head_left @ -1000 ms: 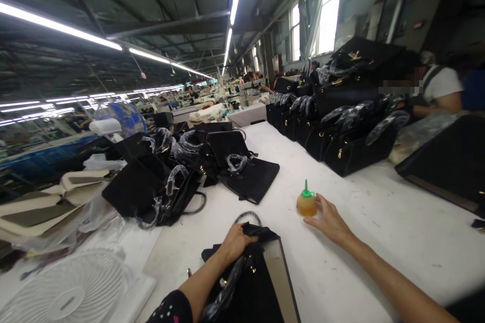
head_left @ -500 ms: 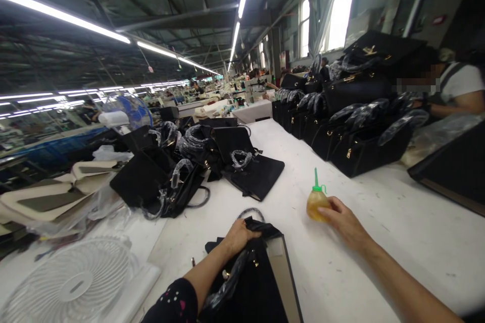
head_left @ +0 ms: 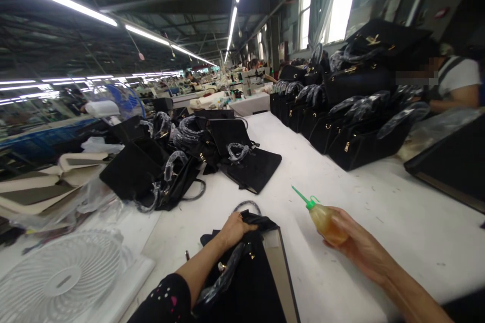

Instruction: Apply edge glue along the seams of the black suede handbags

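My left hand (head_left: 235,230) is closed on the upper edge of a black handbag (head_left: 261,282) at the near side of the table. The bag's beige inner side shows on its right, and a plastic-wrapped handle hangs across its front. To the right, my right hand (head_left: 354,242) grips a squeeze bottle (head_left: 326,221) of amber liquid. Its green spout tilts up and left, toward the space beyond the handbag. The bottle is held above the white table (head_left: 322,176), apart from the bag.
A heap of black bags (head_left: 189,156) with wrapped handles lies ahead on the left. Finished-looking handbags (head_left: 359,136) stand in a row on the right. A white fan (head_left: 64,277) sits at the near left. A person (head_left: 458,81) is behind the right-hand bags.
The bottle has come nearer and tipped from upright to leaning left, with my right hand now wrapped round it. My left hand keeps its hold on the handbag.
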`<state>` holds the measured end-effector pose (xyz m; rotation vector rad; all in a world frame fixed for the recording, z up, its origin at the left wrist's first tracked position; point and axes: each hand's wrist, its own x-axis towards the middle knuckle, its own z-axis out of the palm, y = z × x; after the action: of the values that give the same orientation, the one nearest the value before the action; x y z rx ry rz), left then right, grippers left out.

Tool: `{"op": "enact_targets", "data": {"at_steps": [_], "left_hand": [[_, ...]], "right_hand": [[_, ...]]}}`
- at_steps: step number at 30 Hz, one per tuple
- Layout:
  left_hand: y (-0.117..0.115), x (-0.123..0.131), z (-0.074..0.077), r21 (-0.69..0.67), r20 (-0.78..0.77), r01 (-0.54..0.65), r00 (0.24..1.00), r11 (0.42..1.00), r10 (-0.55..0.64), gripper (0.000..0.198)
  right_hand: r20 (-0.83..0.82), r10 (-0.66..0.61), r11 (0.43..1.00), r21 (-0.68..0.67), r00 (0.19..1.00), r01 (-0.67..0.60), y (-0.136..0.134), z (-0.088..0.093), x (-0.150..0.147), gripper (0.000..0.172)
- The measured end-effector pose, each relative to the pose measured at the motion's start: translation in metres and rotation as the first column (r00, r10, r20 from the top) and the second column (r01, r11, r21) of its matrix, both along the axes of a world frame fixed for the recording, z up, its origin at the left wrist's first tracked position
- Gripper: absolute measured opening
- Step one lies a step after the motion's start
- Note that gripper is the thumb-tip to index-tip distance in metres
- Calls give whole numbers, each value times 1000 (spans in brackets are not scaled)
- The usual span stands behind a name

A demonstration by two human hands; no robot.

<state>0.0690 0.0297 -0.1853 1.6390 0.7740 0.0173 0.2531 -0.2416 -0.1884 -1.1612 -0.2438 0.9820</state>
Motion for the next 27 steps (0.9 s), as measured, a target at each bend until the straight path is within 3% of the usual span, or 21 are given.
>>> {"op": "enact_targets", "data": {"at_steps": [3,6,9,12,18,23,27], "left_hand": [[1,0,0,16,-5,8,1000,1000,-8,32],[4,1,-7,31,-3,11,1000,999,-11,31],[7,2,-15,27,-2,22,1000,999,-21,28],[9,2,-20,31,11,35,999,999,-35,30],[11,3,-25,49,27,43,999,998,-45,32],[11,3,-27,52,10,43,999,998,-43,33],[10,3,-26,60,-10,24,1000,998,-24,33]], "right_hand": [[174,-23,989,-141,984,48,-14,8,2,55],[285,-52,976,-188,957,109,-28,15,5,63],[385,80,953,-300,919,43,-36,21,5,72],[526,247,912,-410,814,-12,-33,23,2,65],[673,222,932,-359,705,50,-8,26,1,53],[842,224,959,-279,490,41,7,26,8,43],[893,215,975,-222,395,-28,16,22,14,35]]}}
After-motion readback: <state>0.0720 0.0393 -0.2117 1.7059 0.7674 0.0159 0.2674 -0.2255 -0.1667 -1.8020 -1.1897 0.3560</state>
